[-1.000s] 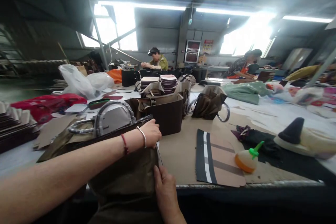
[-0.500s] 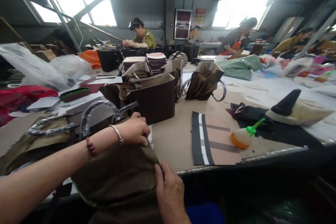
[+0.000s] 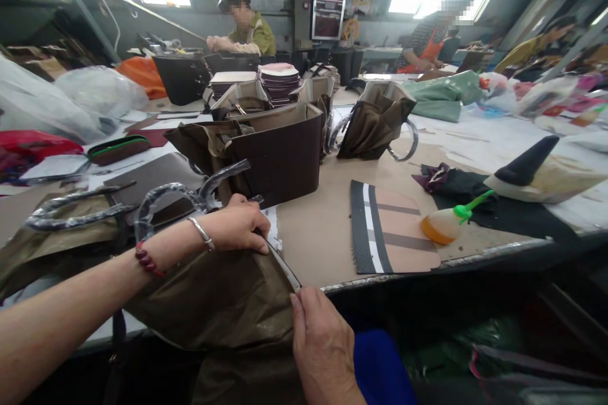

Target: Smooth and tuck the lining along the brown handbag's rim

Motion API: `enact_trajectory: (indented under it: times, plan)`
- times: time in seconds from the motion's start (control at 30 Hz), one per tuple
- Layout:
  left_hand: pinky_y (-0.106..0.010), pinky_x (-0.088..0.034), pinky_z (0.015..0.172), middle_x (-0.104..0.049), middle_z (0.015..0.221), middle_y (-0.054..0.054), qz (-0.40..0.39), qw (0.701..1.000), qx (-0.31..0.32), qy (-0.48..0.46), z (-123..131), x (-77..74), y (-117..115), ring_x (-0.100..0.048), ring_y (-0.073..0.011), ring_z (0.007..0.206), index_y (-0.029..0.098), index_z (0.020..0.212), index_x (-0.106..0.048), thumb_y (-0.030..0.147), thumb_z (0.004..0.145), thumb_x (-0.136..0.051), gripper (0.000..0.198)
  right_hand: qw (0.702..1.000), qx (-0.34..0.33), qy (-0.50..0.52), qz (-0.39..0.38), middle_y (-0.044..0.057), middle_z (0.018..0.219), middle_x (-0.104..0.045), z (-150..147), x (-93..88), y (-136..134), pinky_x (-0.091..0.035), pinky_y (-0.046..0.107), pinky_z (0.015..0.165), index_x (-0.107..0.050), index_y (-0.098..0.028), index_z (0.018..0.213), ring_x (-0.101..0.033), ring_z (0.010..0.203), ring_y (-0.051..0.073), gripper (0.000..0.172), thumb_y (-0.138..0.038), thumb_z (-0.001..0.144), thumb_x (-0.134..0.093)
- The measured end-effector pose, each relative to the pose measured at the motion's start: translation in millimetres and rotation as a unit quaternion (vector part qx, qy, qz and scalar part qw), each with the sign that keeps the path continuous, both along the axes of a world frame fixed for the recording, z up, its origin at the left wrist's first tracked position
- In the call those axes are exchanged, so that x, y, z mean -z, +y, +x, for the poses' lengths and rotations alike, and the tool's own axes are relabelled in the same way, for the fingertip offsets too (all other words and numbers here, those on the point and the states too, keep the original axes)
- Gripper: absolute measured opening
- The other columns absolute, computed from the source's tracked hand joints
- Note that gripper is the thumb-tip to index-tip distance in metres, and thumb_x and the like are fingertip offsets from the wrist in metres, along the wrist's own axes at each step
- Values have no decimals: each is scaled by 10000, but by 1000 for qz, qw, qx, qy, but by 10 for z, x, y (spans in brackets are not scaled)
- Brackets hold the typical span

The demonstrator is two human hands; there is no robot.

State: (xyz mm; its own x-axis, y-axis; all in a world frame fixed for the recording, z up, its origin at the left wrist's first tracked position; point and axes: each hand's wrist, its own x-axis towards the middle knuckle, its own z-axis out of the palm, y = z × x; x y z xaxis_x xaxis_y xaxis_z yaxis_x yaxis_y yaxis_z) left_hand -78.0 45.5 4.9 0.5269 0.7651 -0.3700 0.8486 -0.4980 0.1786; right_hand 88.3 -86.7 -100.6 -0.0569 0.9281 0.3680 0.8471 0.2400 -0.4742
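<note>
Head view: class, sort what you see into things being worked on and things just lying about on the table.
In hand: olive bag, pinched along its edge by left hand and right hand; its wrapped handles.
Lying about: striped panel, squeeze bottle, dark brown bag, stack of discs, black cone.

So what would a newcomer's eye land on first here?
Front and centre, the left hand and right hand pinch the edge of an olive-brown bag. Behind it stands a dark brown open-topped bag; to the right lie a striped panel and a squeeze bottle with a green nozzle.
</note>
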Motion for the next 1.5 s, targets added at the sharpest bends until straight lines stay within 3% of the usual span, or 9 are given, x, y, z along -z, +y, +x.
enact_trajectory:
  times: [0.13,0.47,0.57,0.7,0.9,1.23,1.5]
  plan:
    - [-361,-188,832,-598,711,-5,3,1000,2,6,6,11,-9,-455,-221,863,218,687,-651,386,690,-624,170,999,7,-28,-12,29,636,-531,6,-11,-4,-289,282,574,-500,-199,666,-492,628,190,246,-224,872,-370]
    - [-351,-187,821,-605,686,17,12,1000,17,17,4,15,-35,-471,-193,807,233,683,-645,392,690,-610,162,996,35,39,-79,9,652,-542,-1,-6,-4,-334,260,557,-463,-190,698,-533,628,171,131,-227,821,-488]
    - [-357,-181,817,-603,682,20,20,999,25,9,-5,18,-41,-481,-191,796,241,682,-645,392,684,-614,154,991,46,70,-104,10,667,-565,8,18,0,-353,253,537,-475,-184,793,-557,617,171,74,-251,817,-496]
    - [-360,-185,809,-606,689,18,28,999,30,12,-9,14,-50,-492,-195,797,242,680,-645,389,693,-607,152,987,45,92,-124,38,789,-615,12,18,2,-388,252,573,-488,-177,986,-592,697,183,182,-262,824,-486]
    - [-342,-203,794,-624,684,22,33,998,36,28,19,-8,-57,-516,-187,786,242,697,-649,396,710,-599,162,983,15,118,-141,30,959,-619,33,-29,15,-390,240,707,-541,-208,1023,-582,853,176,208,-219,837,-447]
    - [-305,-217,765,-634,645,48,41,997,51,30,7,12,-35,-536,-157,741,246,694,-652,406,704,-595,170,962,16,177,-207,-14,660,-589,66,-38,78,-324,203,523,-584,-233,900,-524,574,124,168,-280,819,-445]
    - [-306,-221,758,-635,644,45,43,998,48,28,17,4,-36,-531,-157,744,242,684,-649,405,700,-599,171,958,25,189,-215,-44,564,-512,63,-7,110,-296,197,493,-585,-235,848,-449,493,108,151,-305,801,-459]
